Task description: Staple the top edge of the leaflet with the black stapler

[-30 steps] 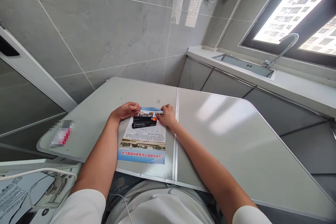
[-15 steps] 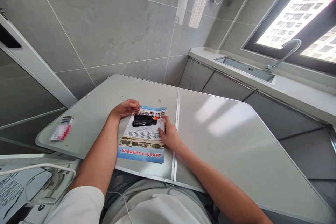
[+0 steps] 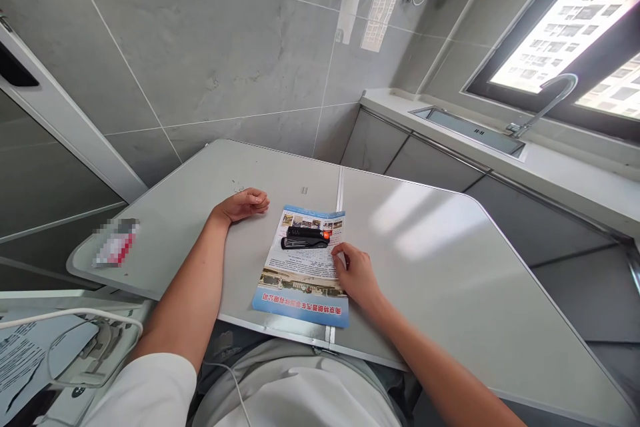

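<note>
A printed leaflet [image 3: 305,307] with blue ends lies on the table, its print upside down to me. A black stapler [image 3: 305,238] with an orange spot at its right end rests across the leaflet's upper part. My right hand [image 3: 356,273] is at the leaflet's right edge, thumb and forefinger closed on it just beside the stapler. Left of the leaflet and apart from it, my left hand [image 3: 245,205] rests on the table with fingers curled in. Whatever those fingers may hold is hidden.
The pale folding table [image 3: 425,273] has a metal seam down its middle. Small staple-like bits [image 3: 304,191] lie beyond the leaflet. A blurred red and white item [image 3: 117,243] is at the left end. A sink [image 3: 470,130] is set in the counter at the right.
The leaflet, with the stapler on it, has slid right and slightly toward me along with my right hand. My left hand has stayed almost in place and is now farther from the leaflet.
</note>
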Demonstrator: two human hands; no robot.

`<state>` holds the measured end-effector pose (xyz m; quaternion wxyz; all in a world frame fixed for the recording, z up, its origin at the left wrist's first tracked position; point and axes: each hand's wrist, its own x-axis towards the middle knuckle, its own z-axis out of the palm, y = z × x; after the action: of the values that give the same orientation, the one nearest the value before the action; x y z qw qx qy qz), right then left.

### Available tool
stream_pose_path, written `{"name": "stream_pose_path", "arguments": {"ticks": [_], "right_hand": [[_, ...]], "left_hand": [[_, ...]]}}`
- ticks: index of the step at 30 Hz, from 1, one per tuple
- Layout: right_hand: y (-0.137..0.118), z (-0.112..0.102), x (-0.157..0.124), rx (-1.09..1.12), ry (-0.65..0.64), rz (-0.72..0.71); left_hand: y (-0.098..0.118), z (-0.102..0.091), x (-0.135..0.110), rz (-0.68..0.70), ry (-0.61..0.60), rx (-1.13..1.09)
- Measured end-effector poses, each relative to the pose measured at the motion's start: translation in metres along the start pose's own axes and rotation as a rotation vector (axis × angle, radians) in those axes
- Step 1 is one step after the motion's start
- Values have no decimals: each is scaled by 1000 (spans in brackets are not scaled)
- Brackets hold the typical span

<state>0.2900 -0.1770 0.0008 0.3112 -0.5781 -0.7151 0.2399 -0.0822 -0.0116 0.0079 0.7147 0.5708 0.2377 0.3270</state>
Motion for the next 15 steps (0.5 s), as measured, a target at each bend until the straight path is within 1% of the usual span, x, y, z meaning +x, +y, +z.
{"name": "stream_pose_path", "arguments": {"ticks": [4,8,11,15], "right_hand": [[11,-16,-2,6,-16,33],[20,-30,-2,-12,-16,66],[28,-37,-7,-44,12,100],[39,-42,-16,-93,55,116]], "left_hand": [[-1,1,1,-33,-29,-7],[-1,8,4,-53,-52,24],[-1,18,10,-4,-14,43],[-3,40,20,78,35,83]]}}
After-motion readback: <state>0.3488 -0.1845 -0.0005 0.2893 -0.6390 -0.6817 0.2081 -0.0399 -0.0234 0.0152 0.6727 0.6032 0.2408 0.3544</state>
